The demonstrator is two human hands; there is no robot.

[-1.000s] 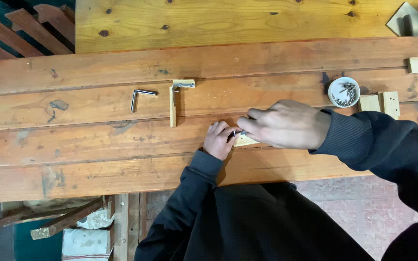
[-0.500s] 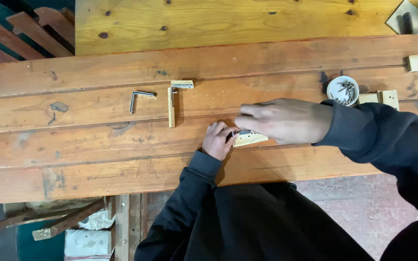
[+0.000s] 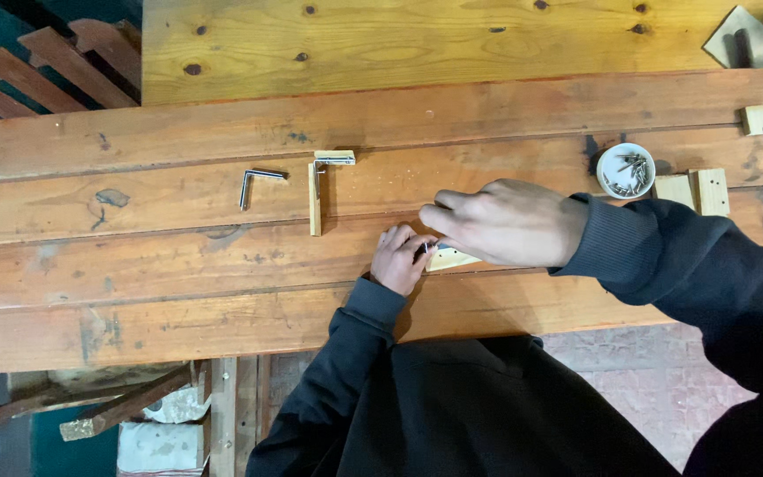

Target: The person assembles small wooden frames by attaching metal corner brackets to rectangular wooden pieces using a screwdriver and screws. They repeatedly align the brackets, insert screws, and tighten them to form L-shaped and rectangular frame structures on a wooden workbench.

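- The left hand (image 3: 402, 258) rests on the plank tabletop (image 3: 178, 265) near its front edge, fingers curled in against the left end of a small pale wooden piece (image 3: 452, 259), pinching it together with something small and dark that is too tiny to make out.
- The right hand (image 3: 509, 221) reaches in from the right and lies over the same wooden piece, covering most of it; its fingers (image 3: 439, 216) are bent and drawn together, pointing left, but whether they grip anything cannot be told.
- The wooden piece lies flat on the tabletop between the two hands, only its lower edge showing beneath the right hand.
- Both arms wear dark sleeves.
- Left of the hands, well apart from them, an L-shaped wooden assembly (image 3: 315, 194) lies on the planks, and just beyond it a bent metal hex key (image 3: 256, 181).
- To the right of the right hand, a small white round dish of screws (image 3: 626, 170) stands on the tabletop, with two light wooden blocks (image 3: 695, 190) just beside it and a smaller block (image 3: 758, 119) farther back.
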